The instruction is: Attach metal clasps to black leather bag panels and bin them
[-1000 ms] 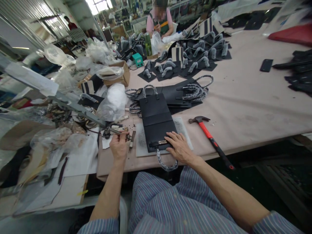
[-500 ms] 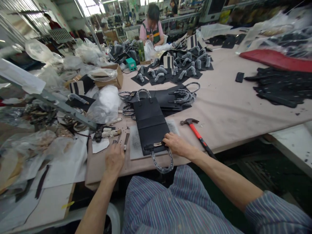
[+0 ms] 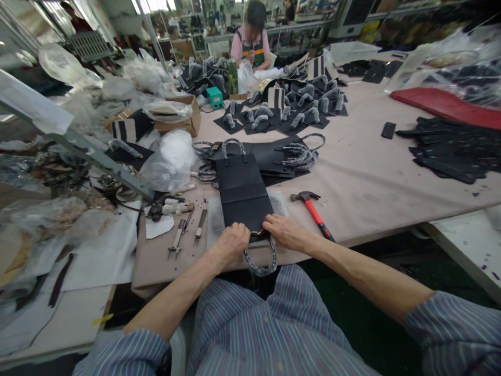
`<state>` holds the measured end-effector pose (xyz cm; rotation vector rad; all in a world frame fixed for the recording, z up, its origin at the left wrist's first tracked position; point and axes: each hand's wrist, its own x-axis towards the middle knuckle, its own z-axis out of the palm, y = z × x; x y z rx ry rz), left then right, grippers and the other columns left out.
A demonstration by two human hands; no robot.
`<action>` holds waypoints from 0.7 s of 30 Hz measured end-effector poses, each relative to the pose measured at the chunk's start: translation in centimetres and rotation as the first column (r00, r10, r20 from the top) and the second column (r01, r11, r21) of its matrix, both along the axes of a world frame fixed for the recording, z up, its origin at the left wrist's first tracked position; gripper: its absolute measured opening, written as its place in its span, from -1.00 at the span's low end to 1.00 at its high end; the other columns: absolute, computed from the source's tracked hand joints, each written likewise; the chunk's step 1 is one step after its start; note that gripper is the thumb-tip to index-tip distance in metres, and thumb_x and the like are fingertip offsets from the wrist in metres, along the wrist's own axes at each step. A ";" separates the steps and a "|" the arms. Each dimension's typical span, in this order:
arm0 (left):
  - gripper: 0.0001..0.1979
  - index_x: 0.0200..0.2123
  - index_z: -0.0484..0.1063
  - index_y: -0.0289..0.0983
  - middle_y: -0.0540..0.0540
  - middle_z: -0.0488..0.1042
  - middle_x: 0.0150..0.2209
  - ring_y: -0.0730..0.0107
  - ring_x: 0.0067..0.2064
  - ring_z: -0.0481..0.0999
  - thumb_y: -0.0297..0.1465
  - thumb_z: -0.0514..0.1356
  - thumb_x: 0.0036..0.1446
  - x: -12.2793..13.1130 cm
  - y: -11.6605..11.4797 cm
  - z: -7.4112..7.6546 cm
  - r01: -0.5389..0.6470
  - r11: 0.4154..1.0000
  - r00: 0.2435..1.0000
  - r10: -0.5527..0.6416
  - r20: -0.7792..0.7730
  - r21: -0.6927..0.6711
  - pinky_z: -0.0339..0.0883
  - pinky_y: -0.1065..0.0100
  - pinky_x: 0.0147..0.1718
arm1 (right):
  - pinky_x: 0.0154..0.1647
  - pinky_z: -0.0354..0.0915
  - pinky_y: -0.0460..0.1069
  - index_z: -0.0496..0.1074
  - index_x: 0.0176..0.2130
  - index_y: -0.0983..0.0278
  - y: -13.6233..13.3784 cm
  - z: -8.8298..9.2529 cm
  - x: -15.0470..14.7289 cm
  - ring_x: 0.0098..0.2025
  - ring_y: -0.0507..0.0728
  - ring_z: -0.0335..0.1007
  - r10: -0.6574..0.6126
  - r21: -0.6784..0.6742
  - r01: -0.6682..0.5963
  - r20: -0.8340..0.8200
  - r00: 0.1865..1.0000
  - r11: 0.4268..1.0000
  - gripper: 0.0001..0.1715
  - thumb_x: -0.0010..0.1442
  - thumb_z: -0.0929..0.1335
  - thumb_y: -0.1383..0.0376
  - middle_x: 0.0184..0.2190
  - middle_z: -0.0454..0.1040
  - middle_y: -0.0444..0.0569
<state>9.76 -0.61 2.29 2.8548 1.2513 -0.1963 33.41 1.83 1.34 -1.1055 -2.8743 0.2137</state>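
A black handbag panel point(image 3: 245, 183) lies flat on a speckled pale board point(image 3: 215, 216), with a plastic-wrapped handle at its far end. Another wrapped handle point(image 3: 260, 267) loops over the table edge at the near end. Across that near end runs a narrow black strap with a metal clasp point(image 3: 256, 233), mostly covered by my fingers. My left hand point(image 3: 233, 240) is closed at the strap's left end. At its right end my right hand point(image 3: 284, 231) pinches with bent fingers. Just what the fingertips grip is partly hidden.
A claw hammer point(image 3: 312, 211) lies to the right. Pronged punches point(image 3: 200, 227) lie to the left. Behind are stacked black panels point(image 3: 270, 154) with wrapped handles and a green box point(image 3: 214, 97). Across the table sits a person point(image 3: 252, 42). Black strips point(image 3: 454, 149) lie far right.
My left hand has moved right from beside the punches to the strap at the panel's near end. It now covers the strap's left part. My right hand stays at the right end.
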 end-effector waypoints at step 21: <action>-0.59 0.10 0.47 -0.28 -0.26 0.54 0.09 0.16 0.17 0.49 -0.61 0.02 0.28 -4.9 -2.7 -5.1 -0.035 0.990 0.755 -0.065 0.652 0.140 0.45 0.03 0.16 | 0.28 0.31 0.33 0.22 0.34 0.20 -2.5 -6.6 2.6 0.28 0.28 0.28 -0.088 -0.009 0.107 -0.640 0.764 0.994 -0.39 0.35 0.21 0.45 0.22 0.38 0.14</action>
